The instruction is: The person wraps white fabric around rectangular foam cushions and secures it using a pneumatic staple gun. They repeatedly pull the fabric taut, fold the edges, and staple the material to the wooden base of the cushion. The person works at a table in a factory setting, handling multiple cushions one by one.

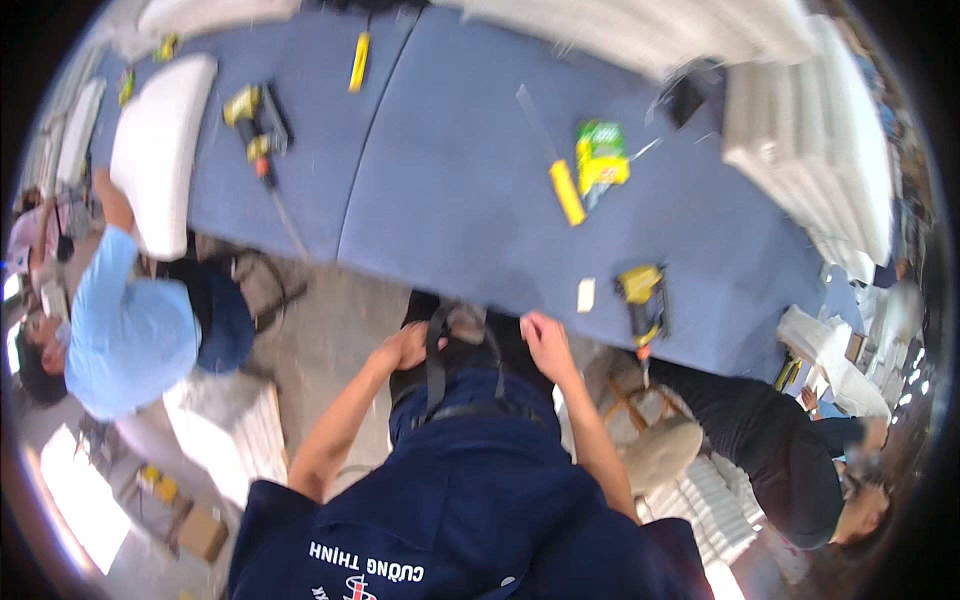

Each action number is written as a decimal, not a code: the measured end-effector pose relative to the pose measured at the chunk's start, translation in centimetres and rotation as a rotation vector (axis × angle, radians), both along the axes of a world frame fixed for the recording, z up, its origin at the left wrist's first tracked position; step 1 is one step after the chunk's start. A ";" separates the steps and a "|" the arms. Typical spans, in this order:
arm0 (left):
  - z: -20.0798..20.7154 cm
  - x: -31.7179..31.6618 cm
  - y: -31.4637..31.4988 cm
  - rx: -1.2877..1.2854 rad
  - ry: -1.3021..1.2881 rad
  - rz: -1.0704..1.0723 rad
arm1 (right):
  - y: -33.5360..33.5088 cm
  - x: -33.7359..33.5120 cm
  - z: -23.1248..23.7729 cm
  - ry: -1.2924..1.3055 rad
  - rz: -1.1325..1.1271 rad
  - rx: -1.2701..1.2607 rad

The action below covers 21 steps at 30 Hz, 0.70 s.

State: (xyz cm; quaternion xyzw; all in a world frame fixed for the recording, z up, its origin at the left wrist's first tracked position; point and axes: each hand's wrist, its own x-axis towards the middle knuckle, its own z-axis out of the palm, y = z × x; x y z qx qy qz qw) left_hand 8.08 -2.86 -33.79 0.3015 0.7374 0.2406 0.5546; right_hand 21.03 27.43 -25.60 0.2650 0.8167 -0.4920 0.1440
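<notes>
Head view: our left hand (406, 347), fingers curled, sits just beside a flat black fabric strap (436, 372); we can't tell if it grips anything. Our right hand (545, 345), fingers bent and bunched, is at the near edge of a blue-grey padded table (460, 200); contact unclear. On its right side: 1 small cream rectangular card (586, 294), 1 yellow-and-black gun-shaped tool (643, 300); farther, 1 yellow-handled thin-bladed knife (566, 192) beside a green-and-yellow plastic packet (601, 152). White layered slab stacks (790, 140) far and right. 1 light-blue-shirted co-worker (140, 335) left, 1 black-clad co-worker (770, 440) right.
</notes>
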 end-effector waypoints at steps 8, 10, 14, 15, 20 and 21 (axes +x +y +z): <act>3.5 -8.3 -3.0 -0.147 0.361 0.323 | 11.5 -1.0 2.0 0.099 -0.327 0.368; 2.2 -9.2 -3.4 -0.119 0.388 0.292 | 13.6 -4.4 2.0 0.224 -0.359 0.432; 2.3 -9.0 -1.5 -0.107 0.340 0.256 | 17.2 -14.2 1.1 0.117 -0.439 0.703; 2.5 -8.7 -1.1 -0.117 0.319 0.261 | 17.9 -16.6 0.7 0.087 -0.462 0.695; 5.7 -5.7 -2.0 -0.093 0.416 0.301 | 23.2 -23.6 -2.6 -0.015 -0.620 0.647; 5.6 -5.1 -3.2 -0.110 0.384 0.370 | 25.6 -24.1 -2.8 -0.064 -0.583 0.578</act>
